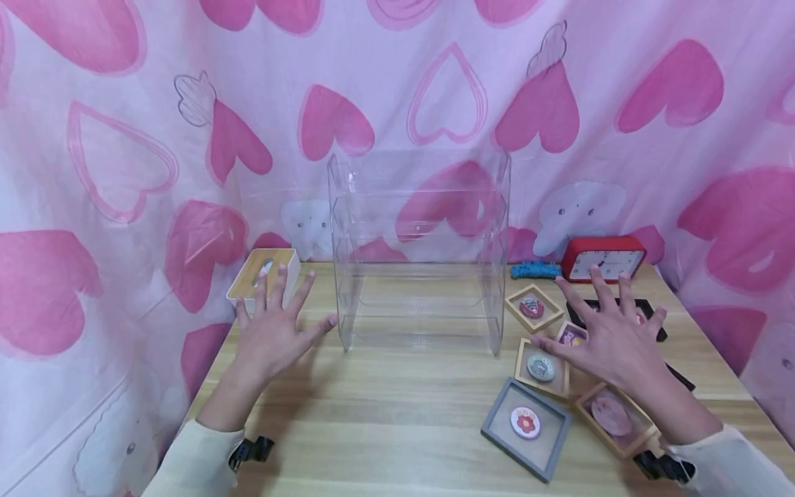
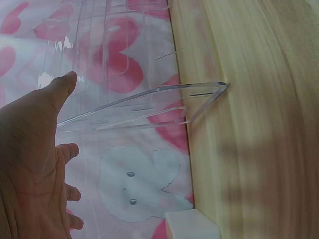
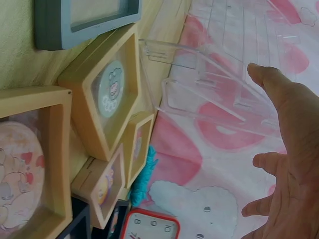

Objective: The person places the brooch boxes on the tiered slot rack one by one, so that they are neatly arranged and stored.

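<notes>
White box: on your far left, with a wood-toned lid, partly behind your fingers.
Your left hand: released, fingers spread, raised between the box and the stand.
Clear stand: tiered and upright at the far middle of the table, before the heart-patterned cloth.
Grey frame: near, right of the middle, lying flat with a flower badge in it.
Wooden frames: to its right and farther off, one beside the stand, one with a pale badge, a small one by your thumb, and one close to your right wrist.
Blue bundle: far right, just beside the clock.
Red clock: far right, facing you.
Your right hand: released, fingers fanned above the frames.
Black frame: right, partly hidden beneath that hand.
</notes>
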Tool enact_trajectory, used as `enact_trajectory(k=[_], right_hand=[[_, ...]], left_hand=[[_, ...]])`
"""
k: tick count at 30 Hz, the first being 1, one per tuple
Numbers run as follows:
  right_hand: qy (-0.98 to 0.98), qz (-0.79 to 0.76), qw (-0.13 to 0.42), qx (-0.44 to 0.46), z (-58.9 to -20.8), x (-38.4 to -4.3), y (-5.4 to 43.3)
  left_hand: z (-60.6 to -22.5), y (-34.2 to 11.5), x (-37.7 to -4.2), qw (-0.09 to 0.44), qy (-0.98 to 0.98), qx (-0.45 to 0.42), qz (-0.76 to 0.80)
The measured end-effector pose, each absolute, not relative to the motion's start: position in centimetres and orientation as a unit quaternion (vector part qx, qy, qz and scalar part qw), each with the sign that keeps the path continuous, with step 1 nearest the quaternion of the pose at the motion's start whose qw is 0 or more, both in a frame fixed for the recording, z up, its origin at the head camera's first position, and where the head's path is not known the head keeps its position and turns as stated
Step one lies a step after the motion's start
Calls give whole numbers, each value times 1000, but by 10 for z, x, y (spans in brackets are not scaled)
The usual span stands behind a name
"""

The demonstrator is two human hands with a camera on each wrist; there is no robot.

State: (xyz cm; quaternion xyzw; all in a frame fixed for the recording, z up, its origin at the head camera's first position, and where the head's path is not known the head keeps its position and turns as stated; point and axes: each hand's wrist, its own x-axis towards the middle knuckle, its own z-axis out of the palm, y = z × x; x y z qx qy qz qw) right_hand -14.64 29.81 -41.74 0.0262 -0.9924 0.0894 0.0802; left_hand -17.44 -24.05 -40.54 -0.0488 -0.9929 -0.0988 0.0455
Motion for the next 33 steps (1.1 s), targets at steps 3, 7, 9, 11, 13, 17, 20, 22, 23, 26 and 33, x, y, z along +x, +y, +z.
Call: enact_trajectory(k=[3,7,9,11,13,17,20,22,23,26,33], right_hand=[[-992,91,81,27,-418,-149,299],[-992,94,83,28,-420,-153,303],[-991,98,84,31,-419,-156,305],[-990,102,85,36,-419,-160,308],[-990,107,83,42,-418,-165,310],[-990,112,72,55,-418,-172,312],[-989,118,58,62,-417,-177,312],[-988,128,53,71,-416,-178,311],[-987,136,50,76,-416,-179,311],[-980,161,48,104,-416,-178,308],[-962,210,32,170,-425,-175,302]], left_hand=[[-409,-240,-177,46,-992,-51,-102],[-418,-242,-186,44,-988,-68,-131],[-423,-244,-193,39,-979,-93,-175],[-430,-245,-202,19,-962,-124,-244],[-437,-245,-211,-8,-931,-155,-330],[-455,-245,-226,-74,-851,-182,-487],[-469,-243,-234,-107,-802,-187,-557],[-476,-242,-238,-121,-780,-190,-584],[-480,-242,-240,-127,-772,-194,-592],[-487,-240,-243,-139,-759,-188,-608],[-493,-241,-244,-155,-750,-170,-620]])
